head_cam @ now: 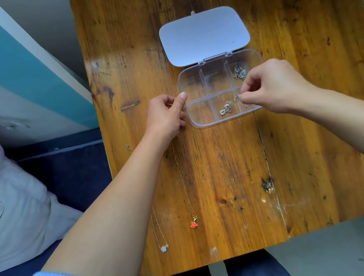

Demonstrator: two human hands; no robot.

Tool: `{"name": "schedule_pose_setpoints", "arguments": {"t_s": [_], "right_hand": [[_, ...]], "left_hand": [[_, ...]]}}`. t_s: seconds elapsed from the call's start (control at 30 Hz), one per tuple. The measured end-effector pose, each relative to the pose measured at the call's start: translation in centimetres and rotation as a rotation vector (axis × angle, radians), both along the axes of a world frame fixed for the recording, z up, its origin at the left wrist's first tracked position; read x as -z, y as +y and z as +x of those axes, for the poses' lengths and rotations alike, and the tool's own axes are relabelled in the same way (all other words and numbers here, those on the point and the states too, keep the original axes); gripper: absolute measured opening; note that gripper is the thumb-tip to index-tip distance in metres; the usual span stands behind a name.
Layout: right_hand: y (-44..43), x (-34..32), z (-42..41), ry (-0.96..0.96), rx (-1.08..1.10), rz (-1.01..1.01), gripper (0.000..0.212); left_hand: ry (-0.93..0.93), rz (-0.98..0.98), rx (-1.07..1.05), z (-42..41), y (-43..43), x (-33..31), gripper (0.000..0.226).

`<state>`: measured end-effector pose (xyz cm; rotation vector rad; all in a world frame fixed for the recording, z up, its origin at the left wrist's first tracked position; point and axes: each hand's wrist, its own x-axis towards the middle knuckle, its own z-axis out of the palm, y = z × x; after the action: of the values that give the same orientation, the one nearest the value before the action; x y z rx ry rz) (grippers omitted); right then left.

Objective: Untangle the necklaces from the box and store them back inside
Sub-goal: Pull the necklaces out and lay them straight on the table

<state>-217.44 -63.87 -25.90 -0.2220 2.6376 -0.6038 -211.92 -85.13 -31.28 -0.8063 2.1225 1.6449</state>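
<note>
A clear plastic box [197,121] with several compartments lies open on the wooden table, its white lid [203,34] folded back. My right hand [272,86] pinches a silver necklace [227,107] that dangles into the front middle compartment. Another silver chain [239,72] is bunched in the back right compartment. My left hand [165,114] rests against the box's left edge, thumb on its rim. Two necklaces are laid out straight on the table: a gold one with a red pendant [194,224] and a silver one with a flower pendant [163,247].
The wooden table [307,142] ends close to my lap at the front and at the left beside a pink pillow [4,207]. A blue and white wall panel stands at the far left. A dark table leg shows at the lower right.
</note>
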Motion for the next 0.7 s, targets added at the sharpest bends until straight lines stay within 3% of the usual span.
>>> {"name": "schedule_pose_setpoints", "arguments": {"t_s": [0.13, 0.23, 0.3, 0.4, 0.57, 0.7], "right_hand": [[2.5, -0.4, 3.0, -0.282, 0.489, -0.525, 0.016], [4.7, 0.9, 5.8, -0.511, 0.818, -0.677, 0.019], [6.0, 1.6, 7.2, -0.564, 0.95, -0.757, 0.018], [7.3, 2.3, 8.2, -0.557, 1.019, -0.843, 0.016], [8.3, 2.0, 8.3, -0.531, 1.013, -0.966, 0.017], [9.3, 1.3, 8.1, -0.565, 0.974, -1.057, 0.03]], "left_hand": [[0.073, -0.244, 0.007, -0.2, 0.4, -0.6, 0.021], [0.219, -0.577, 0.104, -0.2, 1.4, -1.5, 0.019], [0.366, -0.682, 0.212, -0.2, 2.5, -2.1, 0.017], [0.484, -0.656, 0.458, -0.2, 4.9, -2.5, 0.016], [0.441, -0.538, 0.824, -0.7, 9.0, -1.9, 0.033], [0.338, -0.521, 0.884, -1.4, 10.5, -0.9, 0.031]]}}
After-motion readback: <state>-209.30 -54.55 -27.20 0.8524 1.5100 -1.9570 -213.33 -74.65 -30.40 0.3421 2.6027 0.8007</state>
